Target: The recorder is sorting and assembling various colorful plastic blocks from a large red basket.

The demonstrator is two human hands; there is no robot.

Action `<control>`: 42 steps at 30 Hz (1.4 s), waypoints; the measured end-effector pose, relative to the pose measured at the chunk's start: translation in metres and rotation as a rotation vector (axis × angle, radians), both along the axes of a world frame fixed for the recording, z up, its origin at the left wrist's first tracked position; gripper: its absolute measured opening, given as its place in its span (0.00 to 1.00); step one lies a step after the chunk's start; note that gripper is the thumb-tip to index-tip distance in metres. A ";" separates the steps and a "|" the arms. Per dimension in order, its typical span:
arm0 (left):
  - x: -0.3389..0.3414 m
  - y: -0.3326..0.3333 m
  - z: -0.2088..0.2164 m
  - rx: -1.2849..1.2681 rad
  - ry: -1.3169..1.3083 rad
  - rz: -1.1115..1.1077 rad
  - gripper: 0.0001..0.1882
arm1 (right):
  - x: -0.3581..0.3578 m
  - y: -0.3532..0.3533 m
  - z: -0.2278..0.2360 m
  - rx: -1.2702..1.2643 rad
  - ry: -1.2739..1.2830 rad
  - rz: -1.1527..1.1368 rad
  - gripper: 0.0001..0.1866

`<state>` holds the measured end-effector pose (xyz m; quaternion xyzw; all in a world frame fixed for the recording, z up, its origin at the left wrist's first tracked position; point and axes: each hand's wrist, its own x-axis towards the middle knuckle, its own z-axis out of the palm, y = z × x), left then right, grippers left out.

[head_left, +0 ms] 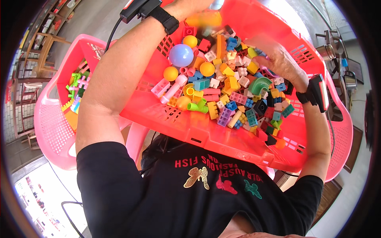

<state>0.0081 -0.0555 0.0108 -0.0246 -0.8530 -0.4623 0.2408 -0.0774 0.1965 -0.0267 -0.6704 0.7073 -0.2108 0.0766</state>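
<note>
Fig. legend, head view. My right hand lies palm-down on the heap of toy building blocks inside the red plastic basket, fingers curled into the far-right part of the pile; it covers some blocks, but whether it actually pinches one I cannot tell. My left hand is at the basket's far rim, mostly cut off by the top edge of the picture; its grip state is not readable either, though something pale blue shows just beside it.

Key relation: the loose pieces lie to the left of and nearer than my right hand, so the right hand is the closer one to the heap's middle. The green elbow pipe sits just near of the right wrist side. The pink bolt-shaped piece lies w/ its long axis running near-left to far-right, near the left wall. The blue ball and three yellow-orange balls rest left of centre.

Surroundings: a pink plastic chair at left holds a second small pile of blocks. Both wrists carry black strapped devices. Obstruction: my left forearm crosses over the basket's left wall.
</note>
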 end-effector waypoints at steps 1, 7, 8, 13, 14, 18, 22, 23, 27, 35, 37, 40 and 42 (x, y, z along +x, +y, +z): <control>-0.003 -0.003 -0.003 0.011 0.011 0.004 0.15 | -0.001 0.002 0.003 0.021 0.023 -0.063 0.24; -0.017 -0.007 -0.012 -0.017 0.014 -0.031 0.16 | 0.010 -0.005 0.008 0.086 0.169 -0.070 0.27; -0.020 -0.008 -0.017 -0.118 0.177 0.030 0.16 | 0.017 -0.011 0.008 0.151 0.205 -0.035 0.29; -0.021 -0.010 -0.018 -0.097 0.144 -0.038 0.15 | 0.036 -0.063 0.008 0.150 0.328 0.143 0.29; -0.016 -0.014 -0.019 -0.101 0.118 -0.028 0.15 | 0.036 -0.083 0.000 0.122 0.333 0.177 0.28; -0.029 -0.013 -0.029 -0.162 0.183 -0.023 0.15 | 0.018 -0.112 -0.036 0.086 0.345 0.195 0.23; -0.038 -0.021 -0.044 -0.315 0.344 0.025 0.15 | 0.018 -0.091 -0.031 0.194 0.401 0.193 0.19; -0.037 -0.016 -0.041 -0.267 0.273 0.008 0.16 | 0.025 -0.075 -0.018 0.315 0.147 0.076 0.18; -0.038 -0.015 -0.038 -0.280 0.222 -0.018 0.16 | 0.063 -0.029 0.017 0.450 0.108 -0.027 0.18; -0.015 -0.014 -0.020 -0.074 0.000 -0.132 0.14 | 0.093 0.048 0.021 0.478 0.180 -0.013 0.19; -0.010 -0.010 -0.010 -0.020 -0.054 -0.104 0.14 | 0.095 0.065 0.025 0.533 0.144 -0.042 0.18; -0.016 -0.016 -0.016 0.016 -0.057 -0.067 0.14 | 0.100 0.067 0.044 0.672 -0.020 -0.132 0.19; -0.022 -0.019 -0.024 -0.164 0.255 0.024 0.14 | 0.103 0.058 0.060 0.784 -0.087 -0.127 0.19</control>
